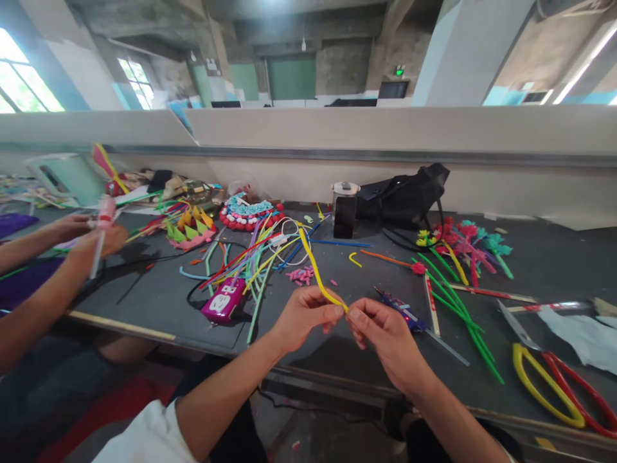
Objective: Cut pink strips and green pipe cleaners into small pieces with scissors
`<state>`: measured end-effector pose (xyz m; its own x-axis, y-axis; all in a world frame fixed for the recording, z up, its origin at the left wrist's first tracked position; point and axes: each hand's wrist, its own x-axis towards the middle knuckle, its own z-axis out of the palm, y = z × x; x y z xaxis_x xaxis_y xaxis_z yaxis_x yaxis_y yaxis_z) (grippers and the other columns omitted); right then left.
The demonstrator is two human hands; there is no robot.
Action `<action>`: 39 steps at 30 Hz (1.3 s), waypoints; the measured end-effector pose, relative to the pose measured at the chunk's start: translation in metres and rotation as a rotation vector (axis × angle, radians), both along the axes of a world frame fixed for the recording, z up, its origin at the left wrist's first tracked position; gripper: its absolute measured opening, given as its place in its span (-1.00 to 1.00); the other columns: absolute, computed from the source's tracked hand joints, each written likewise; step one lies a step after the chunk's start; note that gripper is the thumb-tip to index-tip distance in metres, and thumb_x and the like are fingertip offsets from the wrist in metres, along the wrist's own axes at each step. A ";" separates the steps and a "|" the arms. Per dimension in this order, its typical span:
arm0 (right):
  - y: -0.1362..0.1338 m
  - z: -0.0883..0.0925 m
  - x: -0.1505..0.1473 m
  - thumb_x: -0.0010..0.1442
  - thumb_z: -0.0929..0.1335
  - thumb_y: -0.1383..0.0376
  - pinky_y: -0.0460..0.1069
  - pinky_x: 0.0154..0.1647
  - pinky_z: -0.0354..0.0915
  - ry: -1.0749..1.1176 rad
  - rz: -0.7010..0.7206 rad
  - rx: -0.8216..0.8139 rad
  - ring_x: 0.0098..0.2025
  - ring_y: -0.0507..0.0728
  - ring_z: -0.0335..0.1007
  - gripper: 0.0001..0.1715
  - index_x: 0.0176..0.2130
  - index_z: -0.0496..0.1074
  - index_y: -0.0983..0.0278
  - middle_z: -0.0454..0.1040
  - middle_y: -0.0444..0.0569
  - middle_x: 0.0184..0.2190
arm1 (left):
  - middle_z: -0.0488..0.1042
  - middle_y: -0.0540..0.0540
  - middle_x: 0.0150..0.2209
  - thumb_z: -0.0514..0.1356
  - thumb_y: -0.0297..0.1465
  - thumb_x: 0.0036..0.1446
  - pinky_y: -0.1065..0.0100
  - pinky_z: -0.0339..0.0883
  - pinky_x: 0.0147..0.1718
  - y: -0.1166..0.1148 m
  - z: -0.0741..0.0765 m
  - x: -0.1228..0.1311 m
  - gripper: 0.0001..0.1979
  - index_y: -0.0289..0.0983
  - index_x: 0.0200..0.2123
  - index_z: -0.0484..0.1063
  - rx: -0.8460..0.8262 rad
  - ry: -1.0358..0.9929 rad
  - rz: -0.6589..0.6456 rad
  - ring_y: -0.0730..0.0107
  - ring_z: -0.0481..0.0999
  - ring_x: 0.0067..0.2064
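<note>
Now, lower centre of frame: left hand (308, 316) and right hand (388, 329) pinch a yellow pipe cleaner (312, 259) near its lower end; probably best with grips close, pressure light, upper end unsnagged.

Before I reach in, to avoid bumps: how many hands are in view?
4: the wearer's left hand and right hand at the yellow strip; at left, a co-worker's nearer hand and farther hand.

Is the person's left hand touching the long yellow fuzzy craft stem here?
Touching. The head view shows the left hand pinching the long yellow fuzzy craft stem near its lower end, no gap between them.
</note>
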<state>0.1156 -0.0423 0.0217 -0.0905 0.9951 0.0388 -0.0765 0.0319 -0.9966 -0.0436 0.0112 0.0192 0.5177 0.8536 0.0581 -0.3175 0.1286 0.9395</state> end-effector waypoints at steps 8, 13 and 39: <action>0.001 -0.001 -0.004 0.15 0.39 0.05 -0.11 -0.56 0.07 0.065 -0.001 -0.015 -0.57 -0.04 0.05 -0.63 -0.45 0.36 0.29 0.21 -0.22 -0.62 | 0.40 0.02 -0.57 0.39 -0.33 -0.09 0.49 0.18 -0.63 -0.001 0.000 -0.001 -0.78 -0.36 -0.40 0.52 0.025 -0.002 0.045 0.59 0.29 -0.60; 0.000 0.002 -0.007 0.11 0.41 0.04 -0.13 -0.58 0.05 0.201 0.029 -0.080 -0.57 -0.05 0.04 -0.61 -0.46 0.34 0.29 0.19 -0.23 -0.61 | 0.42 -0.01 -0.55 0.39 -0.32 -0.09 0.48 0.19 -0.62 0.000 0.000 -0.001 -0.77 -0.37 -0.40 0.53 0.028 0.024 0.033 0.57 0.31 -0.59; 0.001 -0.004 -0.007 0.20 0.36 0.08 -0.11 -0.55 0.05 -0.007 -0.039 0.056 -0.57 -0.04 0.06 -0.66 -0.45 0.34 0.28 0.19 -0.23 -0.61 | 0.38 0.02 -0.58 0.38 -0.31 -0.09 0.49 0.13 -0.63 0.001 0.001 -0.002 -0.78 -0.36 -0.42 0.53 0.038 0.003 0.031 0.59 0.26 -0.60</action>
<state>0.1087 -0.0413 0.0174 -0.0524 0.9942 0.0935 -0.0667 0.0899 -0.9937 -0.0460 0.0126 0.0201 0.4912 0.8665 0.0893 -0.3180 0.0830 0.9444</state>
